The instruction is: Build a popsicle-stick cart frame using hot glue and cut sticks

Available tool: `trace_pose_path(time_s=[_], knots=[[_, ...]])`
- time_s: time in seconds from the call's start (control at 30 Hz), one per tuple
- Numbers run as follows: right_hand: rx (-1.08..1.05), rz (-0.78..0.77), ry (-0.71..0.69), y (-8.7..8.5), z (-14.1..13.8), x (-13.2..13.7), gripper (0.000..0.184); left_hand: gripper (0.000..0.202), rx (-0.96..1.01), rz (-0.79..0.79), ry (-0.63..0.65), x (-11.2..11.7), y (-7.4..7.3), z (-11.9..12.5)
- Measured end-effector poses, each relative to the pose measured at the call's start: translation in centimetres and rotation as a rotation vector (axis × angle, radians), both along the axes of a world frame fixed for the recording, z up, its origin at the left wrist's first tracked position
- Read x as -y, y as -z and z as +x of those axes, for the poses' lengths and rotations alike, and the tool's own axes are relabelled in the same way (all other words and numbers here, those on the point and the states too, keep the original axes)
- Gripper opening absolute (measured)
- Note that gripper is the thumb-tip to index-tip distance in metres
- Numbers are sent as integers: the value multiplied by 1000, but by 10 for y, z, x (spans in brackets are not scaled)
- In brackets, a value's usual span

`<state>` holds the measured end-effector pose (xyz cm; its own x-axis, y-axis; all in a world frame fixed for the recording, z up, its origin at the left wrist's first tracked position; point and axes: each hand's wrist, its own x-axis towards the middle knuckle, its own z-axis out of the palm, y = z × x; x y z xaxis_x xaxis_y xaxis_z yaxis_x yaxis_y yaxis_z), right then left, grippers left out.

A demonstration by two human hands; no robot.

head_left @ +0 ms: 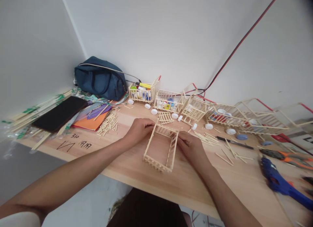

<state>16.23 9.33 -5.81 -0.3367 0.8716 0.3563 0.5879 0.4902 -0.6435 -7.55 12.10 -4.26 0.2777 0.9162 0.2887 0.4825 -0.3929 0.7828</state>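
A small open box frame of glued bamboo sticks stands just above or on the wooden table, tilted a little; I cannot tell if it touches the surface. My left hand pinches its far left corner between thumb and fingers. At the far right corner, my right hand has its fingers closed on the frame's side. Beyond the hands lies a flat slatted stick panel. Cut sticks are scattered to the right of my right hand, and a heap of short sticks lies left of my left hand.
Stick carts with bottle-cap wheels line the wall. A blue bag, black phone and coloured paper occupy the left. A pen, pliers and blue glue gun lie right.
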Motion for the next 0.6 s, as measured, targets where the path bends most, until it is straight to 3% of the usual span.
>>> trace_pose_path(time_s=[0.17, 0.33, 0.47, 0.6], knots=[[42, 5, -8, -4, 5, 0, 31, 17, -22, 21, 101, -14, -5, -2], [57, -24, -2, -4, 13, -3, 19, 20, -20, -23, 225, -41, -5, 2], [70, -33, 21, -6, 15, -4, 19, 21, 48, -97, 226, -55, 0, 8], [42, -11, 39, -8, 13, -2, 17, 22, 62, -147, 241, -55, -1, 6]])
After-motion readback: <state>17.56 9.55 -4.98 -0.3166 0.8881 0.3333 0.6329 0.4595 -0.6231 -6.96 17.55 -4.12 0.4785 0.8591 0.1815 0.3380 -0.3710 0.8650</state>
